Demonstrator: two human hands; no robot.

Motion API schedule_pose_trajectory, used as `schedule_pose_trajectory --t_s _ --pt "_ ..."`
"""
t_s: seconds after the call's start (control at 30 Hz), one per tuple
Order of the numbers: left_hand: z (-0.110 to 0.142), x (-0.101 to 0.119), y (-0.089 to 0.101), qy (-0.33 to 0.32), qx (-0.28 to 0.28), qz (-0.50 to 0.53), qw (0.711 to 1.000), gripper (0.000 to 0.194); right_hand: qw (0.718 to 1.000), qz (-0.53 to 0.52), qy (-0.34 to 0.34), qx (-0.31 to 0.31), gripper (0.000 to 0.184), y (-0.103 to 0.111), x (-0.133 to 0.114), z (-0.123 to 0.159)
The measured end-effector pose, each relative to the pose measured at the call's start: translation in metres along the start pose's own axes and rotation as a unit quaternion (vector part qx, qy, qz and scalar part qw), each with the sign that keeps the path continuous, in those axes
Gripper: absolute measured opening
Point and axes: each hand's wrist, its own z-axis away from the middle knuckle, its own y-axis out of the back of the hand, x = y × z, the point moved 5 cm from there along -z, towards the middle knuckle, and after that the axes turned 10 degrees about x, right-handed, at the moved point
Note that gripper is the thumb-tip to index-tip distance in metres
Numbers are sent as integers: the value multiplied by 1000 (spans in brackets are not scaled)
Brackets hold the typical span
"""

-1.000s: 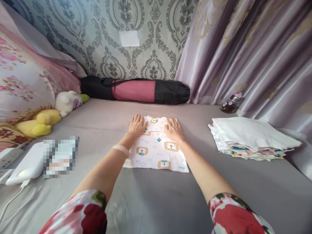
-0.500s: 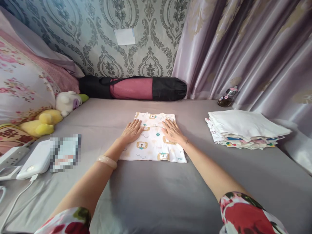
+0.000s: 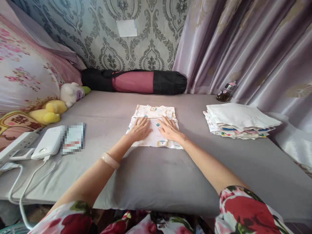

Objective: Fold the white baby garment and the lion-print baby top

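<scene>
A small white garment [image 3: 154, 112] printed with little animals lies folded on the grey bed sheet [image 3: 156, 169] in the middle. My left hand [image 3: 141, 129] rests flat on its near left part, fingers stretched out. My right hand [image 3: 169, 129] lies flat on the near right part, fingers also spread. Both palms press on the cloth and hold nothing. A pale bangle [image 3: 110, 160] sits on my left wrist.
A stack of folded cloths [image 3: 237, 121] lies to the right. A black and pink rolled mat bag [image 3: 134, 81] lies along the wall. At the left are plush toys [image 3: 58, 104], a white device [image 3: 47, 147] with a cable, and pillows. A bottle [image 3: 225, 92] stands by the curtain.
Both hands slid toward me along the garment, from its far end to its near half. The garment's far part now shows uncovered. The view pulled back and the bed's near edge appears.
</scene>
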Motion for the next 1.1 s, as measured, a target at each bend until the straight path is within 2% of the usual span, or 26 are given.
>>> schedule_pose_trajectory --t_s 0.07,0.17,0.33,0.43,0.5,0.63,0.77,0.83,0.9,1.0,1.1 --pt "17 21 -2 -31 -30 43 998 66 1000 -13 19 -12 58 0 -14 19" --pt "39 42 -1 -49 -42 74 995 71 999 -20 43 -16 58 2 -28 44" --pt "62 48 8 -72 -32 92 993 67 995 -49 78 -37 59 13 -34 73" --pt "68 38 12 -67 -34 111 991 60 992 -63 101 -34 52 20 -33 86" --pt "71 25 15 -37 -25 125 991 58 990 -72 114 -28 48 25 -29 95" --pt "82 -9 18 44 49 141 988 52 988 -113 101 2 43 33 -13 110" --pt "95 -43 20 125 131 104 978 45 977 -191 81 51 36 39 8 118" --pt "100 -56 22 179 158 83 968 46 968 -230 62 75 32 41 18 118" --pt "103 -63 24 233 161 77 956 48 960 -258 12 106 29 42 30 117" --pt "105 -62 29 289 133 88 944 47 948 -255 -120 148 28 42 48 114" --pt "106 -57 33 335 85 96 934 48 938 -225 -220 146 27 39 56 114"
